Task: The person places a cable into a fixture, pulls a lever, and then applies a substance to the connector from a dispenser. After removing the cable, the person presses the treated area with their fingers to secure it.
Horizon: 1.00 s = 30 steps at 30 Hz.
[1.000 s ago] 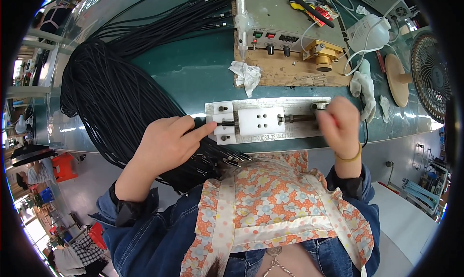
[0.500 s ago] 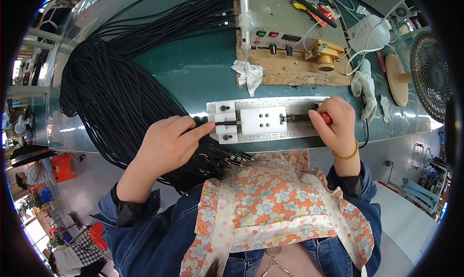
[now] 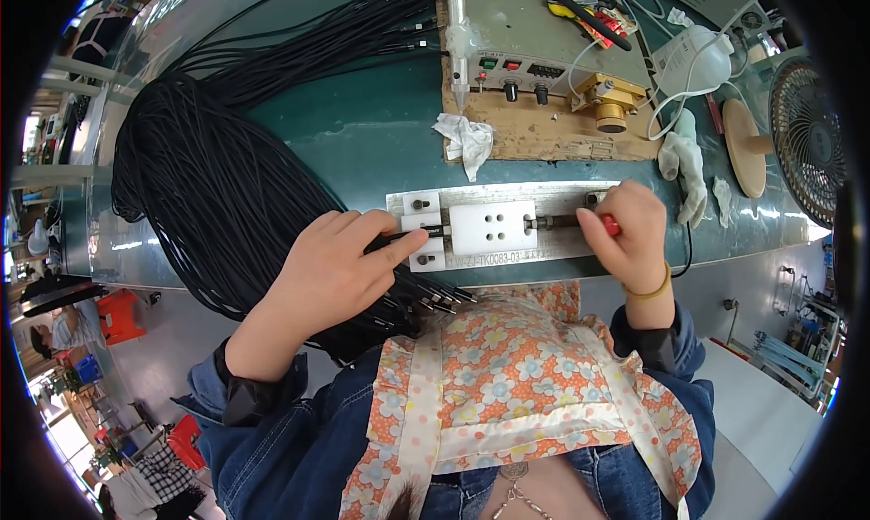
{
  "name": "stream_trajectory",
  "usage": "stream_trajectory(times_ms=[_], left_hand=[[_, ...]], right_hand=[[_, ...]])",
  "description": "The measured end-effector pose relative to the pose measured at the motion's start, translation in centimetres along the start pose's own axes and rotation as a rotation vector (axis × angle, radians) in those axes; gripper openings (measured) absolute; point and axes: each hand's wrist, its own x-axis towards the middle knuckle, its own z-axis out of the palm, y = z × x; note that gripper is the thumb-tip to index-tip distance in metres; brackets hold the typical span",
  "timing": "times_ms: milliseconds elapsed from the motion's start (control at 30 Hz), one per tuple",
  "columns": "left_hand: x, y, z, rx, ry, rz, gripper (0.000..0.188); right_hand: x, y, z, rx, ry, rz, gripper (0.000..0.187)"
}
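My left hand (image 3: pixel 337 264) is closed around a black cable (image 3: pixel 433 232), with thumb and forefinger near its end. That end lies in the slot of a small white block (image 3: pixel 422 204) with bolts, at the left of a metal jig plate (image 3: pixel 566 251). Beside it on the plate sits a larger white block (image 3: pixel 471 230) with several holes. A rod runs from this block to a red handle (image 3: pixel 612 225), which my right hand (image 3: pixel 634 234) grips at the plate's right end. My fingers hide part of the handle and of the cable.
A big bundle of black cables (image 3: pixel 208 175) covers the bench's left, its loose ends by my left wrist. Behind the jig stand a control box (image 3: pixel 526 53) on a wooden board (image 3: pixel 535 139) and a crumpled tissue (image 3: pixel 468 142). A glove (image 3: pixel 686 171) and a fan (image 3: pixel 807 144) are at right.
My left hand has moved right, toward the larger white block, its fingers now over the small slotted block. My right hand stays on the red handle, almost unmoved.
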Motion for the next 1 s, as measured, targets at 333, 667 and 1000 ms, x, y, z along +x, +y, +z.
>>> stream_trajectory(times_ms=[333, 667, 1000], left_hand=[[-1.0, -0.9, 0.0, -0.150, 0.066, -0.030, 0.036], [0.0, -7.5, -2.8, -0.121, 0.137, -0.149, 0.034], [10.0, -18.0, -3.6, 0.521, -0.036, -0.395, 0.087]], right_hand=[[0.8, -1.1, 0.6, -0.139, -0.219, -0.034, 0.021], [2.2, -4.1, -0.3, 0.447, -0.706, 0.117, 0.023], [9.4, -0.1, 5.4, 0.784, -1.042, 0.098, 0.021]])
